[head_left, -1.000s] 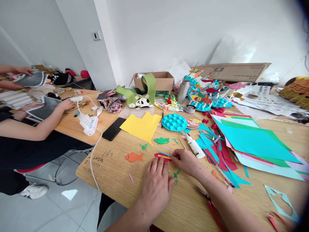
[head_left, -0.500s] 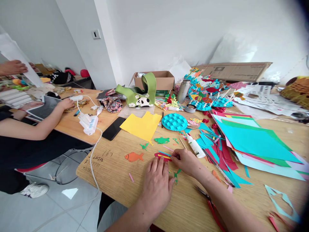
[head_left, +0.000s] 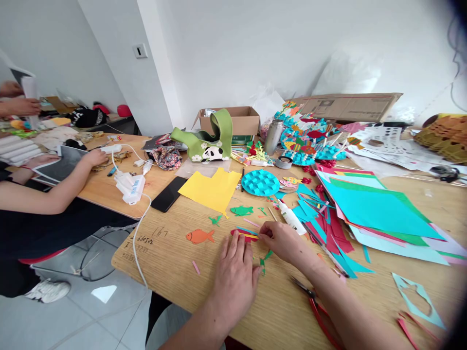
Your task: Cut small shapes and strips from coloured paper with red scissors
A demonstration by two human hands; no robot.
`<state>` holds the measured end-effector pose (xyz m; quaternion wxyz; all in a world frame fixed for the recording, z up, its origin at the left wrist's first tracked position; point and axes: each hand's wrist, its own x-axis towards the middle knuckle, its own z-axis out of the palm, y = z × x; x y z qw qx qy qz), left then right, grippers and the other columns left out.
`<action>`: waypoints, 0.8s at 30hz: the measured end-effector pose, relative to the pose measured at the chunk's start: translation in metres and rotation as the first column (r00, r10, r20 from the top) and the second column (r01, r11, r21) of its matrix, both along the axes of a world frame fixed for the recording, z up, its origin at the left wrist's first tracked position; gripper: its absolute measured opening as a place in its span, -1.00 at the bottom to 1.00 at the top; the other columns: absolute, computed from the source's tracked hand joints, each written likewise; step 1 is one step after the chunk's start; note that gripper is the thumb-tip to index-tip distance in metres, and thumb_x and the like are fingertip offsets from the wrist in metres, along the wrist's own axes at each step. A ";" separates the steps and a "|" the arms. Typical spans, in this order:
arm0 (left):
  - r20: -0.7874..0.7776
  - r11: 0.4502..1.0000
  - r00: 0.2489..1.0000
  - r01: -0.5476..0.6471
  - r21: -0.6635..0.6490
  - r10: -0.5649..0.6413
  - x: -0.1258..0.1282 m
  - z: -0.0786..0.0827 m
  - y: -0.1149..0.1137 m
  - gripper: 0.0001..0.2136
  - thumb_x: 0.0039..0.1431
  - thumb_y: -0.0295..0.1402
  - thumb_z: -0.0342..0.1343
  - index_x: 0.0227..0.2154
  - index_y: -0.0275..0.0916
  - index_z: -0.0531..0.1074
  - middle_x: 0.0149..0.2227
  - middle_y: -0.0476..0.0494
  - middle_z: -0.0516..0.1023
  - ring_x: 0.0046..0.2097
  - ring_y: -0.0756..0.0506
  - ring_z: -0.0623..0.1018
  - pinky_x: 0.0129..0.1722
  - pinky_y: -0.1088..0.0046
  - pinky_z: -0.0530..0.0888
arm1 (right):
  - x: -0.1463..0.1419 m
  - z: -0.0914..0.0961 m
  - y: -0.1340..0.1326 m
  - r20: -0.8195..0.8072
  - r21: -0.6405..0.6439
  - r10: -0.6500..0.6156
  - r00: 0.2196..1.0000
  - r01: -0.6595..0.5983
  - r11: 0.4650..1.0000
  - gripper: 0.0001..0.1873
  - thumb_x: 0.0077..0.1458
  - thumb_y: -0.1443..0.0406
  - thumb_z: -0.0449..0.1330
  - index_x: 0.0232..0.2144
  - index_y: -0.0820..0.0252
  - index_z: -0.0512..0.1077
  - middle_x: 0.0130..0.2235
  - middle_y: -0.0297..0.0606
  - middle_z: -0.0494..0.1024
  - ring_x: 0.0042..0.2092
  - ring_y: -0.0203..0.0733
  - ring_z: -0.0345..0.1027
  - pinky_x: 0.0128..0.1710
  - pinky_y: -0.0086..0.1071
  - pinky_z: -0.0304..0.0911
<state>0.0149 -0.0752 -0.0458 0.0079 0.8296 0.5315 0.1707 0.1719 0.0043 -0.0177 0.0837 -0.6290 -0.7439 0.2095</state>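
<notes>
A red paper fish (head_left: pixel 238 234) lies on the wooden table with a thin yellow paper strip (head_left: pixel 248 236) across it. My left hand (head_left: pixel 237 272) rests flat, its outstretched fingertips pressing the fish's lower edge. At the fish's right end, my right hand (head_left: pixel 282 245) is closed in a pinch where the yellow strip meets its fingertips. A narrow blue strip (head_left: pixel 247 230) lies along the fish's upper side. Nearby are an orange paper fish (head_left: pixel 199 236), a green paper fish (head_left: pixel 241 210) and green scraps (head_left: pixel 263 264). Red-handled scissors (head_left: pixel 314 301) lie below my right forearm.
A white glue bottle (head_left: pixel 292 217), stacked coloured paper (head_left: pixel 379 209) and cut strips lie to the right. Behind are a blue woven disc (head_left: pixel 260 183), yellow paper (head_left: pixel 211 188) and a phone (head_left: pixel 168 194). A white cable (head_left: pixel 134 243) hangs over the left edge. A co-worker's arm (head_left: pixel 54 194) is at left.
The whole view has shifted slightly, so things appear a little further left. My hands keep nearly the same pose on the fish. At far left, another person's hands have moved their paper.
</notes>
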 end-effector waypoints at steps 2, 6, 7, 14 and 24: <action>-0.002 1.000 1.000 -0.001 -0.002 0.001 0.001 -0.001 0.000 -0.55 0.19 -0.22 -0.10 0.06 -0.41 0.26 0.17 -0.38 0.23 0.24 -0.29 0.11 0.16 0.04 0.17 | 0.001 0.002 -0.001 0.019 0.001 0.007 1.000 -0.007 1.000 -0.82 0.01 0.32 0.07 -0.44 0.17 0.49 -0.41 -0.22 0.59 -0.38 -0.19 0.44 -0.45 -0.43 0.12; -0.006 1.000 1.000 -0.008 0.006 0.008 0.002 -0.003 0.001 -0.56 0.20 -0.22 -0.11 0.05 -0.41 0.26 0.16 -0.40 0.25 0.22 -0.28 0.16 0.16 0.05 0.16 | 0.004 0.008 -0.002 0.041 0.035 0.021 0.999 -0.022 0.999 -0.79 0.05 0.30 0.05 -0.44 0.16 0.49 -0.41 -0.21 0.59 -0.37 -0.17 0.43 -0.43 -0.42 0.12; -0.008 1.000 1.000 -0.009 0.008 0.009 0.002 -0.003 0.001 -0.57 0.21 -0.22 -0.11 0.04 -0.40 0.27 0.15 -0.39 0.26 0.22 -0.28 0.17 0.16 0.05 0.16 | 0.005 0.010 -0.002 0.049 0.043 0.021 0.999 -0.023 0.999 -0.78 0.07 0.29 0.04 -0.44 0.16 0.49 -0.42 -0.21 0.58 -0.38 -0.17 0.43 -0.44 -0.41 0.11; -0.036 0.999 0.999 -0.020 0.025 0.021 0.002 -0.003 0.001 -0.57 0.21 -0.20 -0.11 0.04 -0.39 0.27 0.14 -0.39 0.27 0.21 -0.28 0.18 0.15 0.00 0.16 | 0.008 0.009 0.007 -0.030 0.116 0.032 0.999 -0.029 0.993 -0.76 0.08 0.30 0.03 -0.44 0.18 0.49 -0.40 -0.23 0.57 -0.36 -0.20 0.41 -0.40 -0.42 0.14; -0.072 0.999 0.997 -0.021 0.048 0.024 0.003 -0.002 0.001 -0.56 0.23 -0.18 -0.17 0.03 -0.39 0.28 0.12 -0.38 0.29 0.20 -0.28 0.20 0.14 -0.01 0.15 | -0.008 0.005 0.012 -0.002 0.063 0.103 0.995 -0.103 0.993 -0.85 0.06 0.30 0.12 -0.40 0.23 0.48 -0.35 -0.17 0.53 -0.27 -0.18 0.39 -0.29 -0.42 0.18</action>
